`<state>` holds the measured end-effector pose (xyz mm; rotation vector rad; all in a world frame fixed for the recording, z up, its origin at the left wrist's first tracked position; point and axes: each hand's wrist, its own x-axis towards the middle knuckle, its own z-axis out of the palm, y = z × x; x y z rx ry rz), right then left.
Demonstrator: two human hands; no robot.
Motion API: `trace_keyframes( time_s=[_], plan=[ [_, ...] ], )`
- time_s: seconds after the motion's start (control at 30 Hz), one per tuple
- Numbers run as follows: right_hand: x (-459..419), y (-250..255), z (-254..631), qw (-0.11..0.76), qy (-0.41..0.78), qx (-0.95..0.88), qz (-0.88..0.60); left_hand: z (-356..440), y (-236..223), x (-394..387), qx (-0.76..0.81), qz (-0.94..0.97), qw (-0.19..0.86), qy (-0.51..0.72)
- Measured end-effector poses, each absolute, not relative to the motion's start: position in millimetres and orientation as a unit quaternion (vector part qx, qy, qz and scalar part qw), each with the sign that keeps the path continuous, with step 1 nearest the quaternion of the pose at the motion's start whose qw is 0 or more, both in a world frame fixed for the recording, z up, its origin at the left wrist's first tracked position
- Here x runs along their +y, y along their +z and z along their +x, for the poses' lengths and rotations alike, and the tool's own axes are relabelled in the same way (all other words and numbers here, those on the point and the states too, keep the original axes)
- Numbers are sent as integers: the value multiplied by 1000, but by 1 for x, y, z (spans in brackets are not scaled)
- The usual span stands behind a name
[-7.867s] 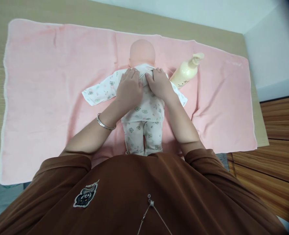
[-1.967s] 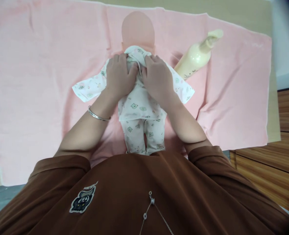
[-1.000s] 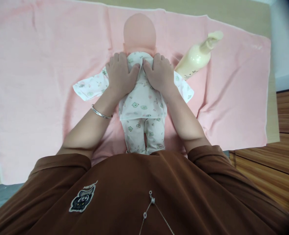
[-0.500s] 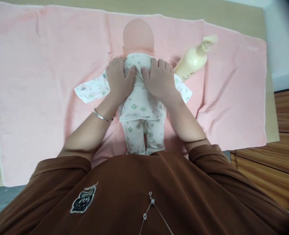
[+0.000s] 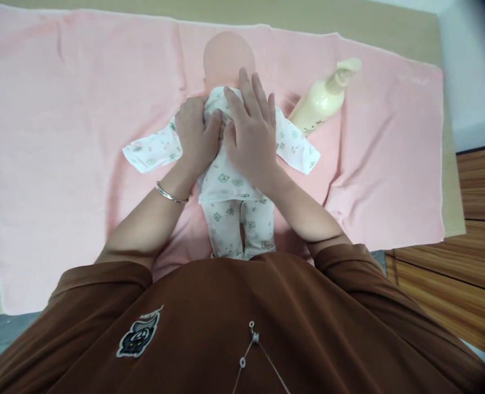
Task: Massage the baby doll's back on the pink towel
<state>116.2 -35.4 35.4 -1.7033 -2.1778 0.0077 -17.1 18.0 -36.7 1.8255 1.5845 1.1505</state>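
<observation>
A baby doll (image 5: 228,57) lies face down, the back of its bald head showing. It wears a white printed top (image 5: 224,174) and matching trousers (image 5: 226,224). My left hand (image 5: 197,130) is wrapped round the doll's left-side shoulder, thumb on its upper back. My right hand (image 5: 250,131) is over the right side of the back, its fingers spread and pointing toward the head; whether the fingers touch the top I cannot tell. Both sleeves stick out sideways, and the doll's hands are not visible. Its feet are hidden by my shirt.
A pink blanket (image 5: 62,164) lies under the doll on a light wooden table (image 5: 308,22). Close to the right sleeve, a cream pump bottle (image 5: 320,101) lies tilted on the blanket. Wooden drawers (image 5: 472,257) stand at the right.
My right hand has lifted from the doll's shoulder, moved left over the back and spread its fingers. My left hand stays on its shoulder. Earlier, both thumbs rubbed and bunched the top's upper back.
</observation>
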Motion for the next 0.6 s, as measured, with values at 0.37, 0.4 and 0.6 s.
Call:
trace_keyframes(
  time_s=[0.37, 0.4, 0.6],
  plan=[
    [-35, 29, 115, 194, 46, -792, -577, -18, -36, 18, 577, 643, 230, 449],
    [-34, 27, 115, 186, 59, -796, -573, -19, -36, 18, 573, 638, 245, 453],
    [-34, 33, 118, 199, 51, -799, -565, -18, -36, 17, 572, 650, 237, 441]
  ],
)
